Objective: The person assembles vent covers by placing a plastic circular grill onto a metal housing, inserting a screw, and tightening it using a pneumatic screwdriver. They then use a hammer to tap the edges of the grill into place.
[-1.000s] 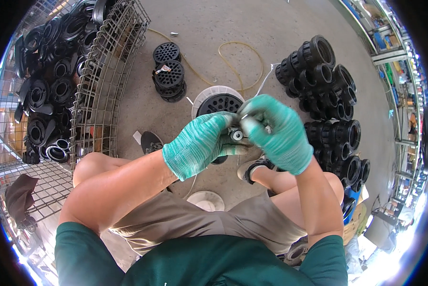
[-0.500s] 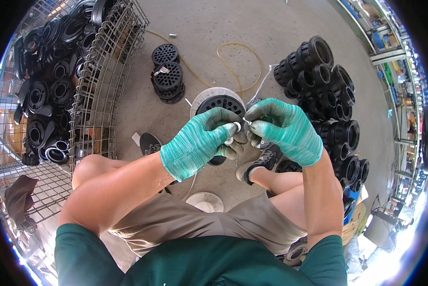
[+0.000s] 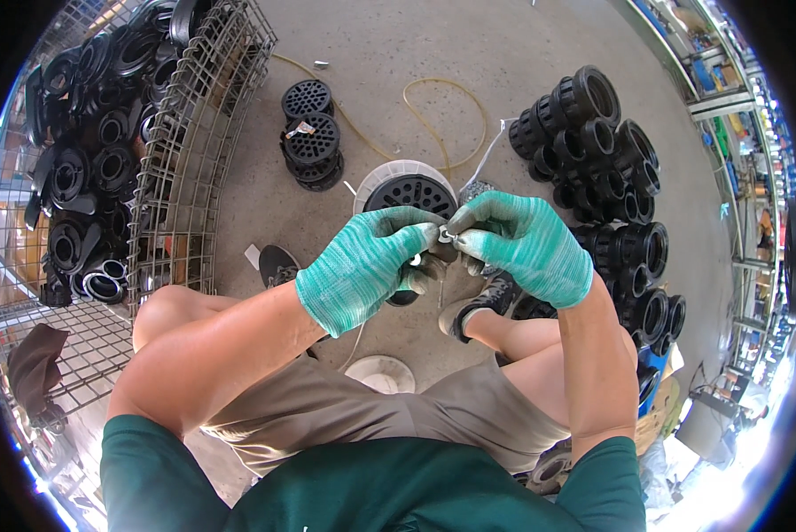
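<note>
Both hands wear green knit gloves with dark, stained fingertips, and they meet in front of me. My left hand (image 3: 362, 257) pinches a small white ring (image 3: 444, 234) between thumb and forefinger. Another small white round piece (image 3: 416, 260) shows lower among that hand's fingers. My right hand (image 3: 531, 244) is closed in a pinch on a small, pale, screw-like piece, held right against the ring; my fingertips partly cover it. Just beyond and below the hands, a black slotted round grate (image 3: 409, 193) lies on a white round container (image 3: 362, 197).
On the left stands a wire mesh cage (image 3: 212, 115) full of black plastic parts (image 3: 105, 168). Perforated black discs (image 3: 314, 137) are stacked on the floor ahead. Black ribbed fittings (image 3: 624, 177) are piled at the right. A yellowish hose (image 3: 482, 115) loops across the floor.
My right hand has moved slightly left and down, bringing its small piece from just apart to against the white ring. My left hand has barely shifted.
</note>
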The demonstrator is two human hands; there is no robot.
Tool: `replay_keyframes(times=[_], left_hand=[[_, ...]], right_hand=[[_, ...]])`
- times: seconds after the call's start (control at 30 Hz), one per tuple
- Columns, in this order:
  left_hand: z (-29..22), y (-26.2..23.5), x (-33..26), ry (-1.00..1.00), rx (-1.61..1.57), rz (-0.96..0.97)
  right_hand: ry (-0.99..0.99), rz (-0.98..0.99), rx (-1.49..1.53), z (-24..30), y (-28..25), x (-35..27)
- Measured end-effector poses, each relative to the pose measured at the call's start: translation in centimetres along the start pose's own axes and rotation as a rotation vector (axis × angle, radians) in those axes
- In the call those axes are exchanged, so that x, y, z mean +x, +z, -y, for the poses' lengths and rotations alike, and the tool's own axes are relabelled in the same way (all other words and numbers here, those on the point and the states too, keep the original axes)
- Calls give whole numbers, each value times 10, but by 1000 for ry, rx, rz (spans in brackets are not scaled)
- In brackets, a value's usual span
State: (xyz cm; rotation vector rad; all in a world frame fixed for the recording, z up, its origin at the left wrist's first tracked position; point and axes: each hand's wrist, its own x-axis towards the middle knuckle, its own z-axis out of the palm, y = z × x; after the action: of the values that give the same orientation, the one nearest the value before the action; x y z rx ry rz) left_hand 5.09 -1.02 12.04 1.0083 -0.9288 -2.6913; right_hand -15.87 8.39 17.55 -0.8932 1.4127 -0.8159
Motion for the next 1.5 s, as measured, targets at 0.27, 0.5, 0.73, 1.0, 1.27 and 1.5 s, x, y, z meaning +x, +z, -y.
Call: replay_keyframes(times=[0.27, 0.5, 0.73, 1.0, 1.27, 1.5], left_hand=[[-4, 1, -1, 41, 161, 37], [-19, 8, -11, 86, 193, 92], [-22, 6, -12, 65, 267, 63], [-32, 2, -21, 92, 182, 17], [-44, -20, -26, 35, 10, -134], [-62, -20, -9, 29, 67, -214]], right_hand=[[-42, 31, 19, -6, -4, 3], [-11, 51, 47, -10, -3, 4], [-139, 31, 183, -27, 5, 7], [-49, -39, 198, -8, -3, 17], [529, -30, -409, -248, -61, 107], [369, -695, 113, -567, -34, 160]])
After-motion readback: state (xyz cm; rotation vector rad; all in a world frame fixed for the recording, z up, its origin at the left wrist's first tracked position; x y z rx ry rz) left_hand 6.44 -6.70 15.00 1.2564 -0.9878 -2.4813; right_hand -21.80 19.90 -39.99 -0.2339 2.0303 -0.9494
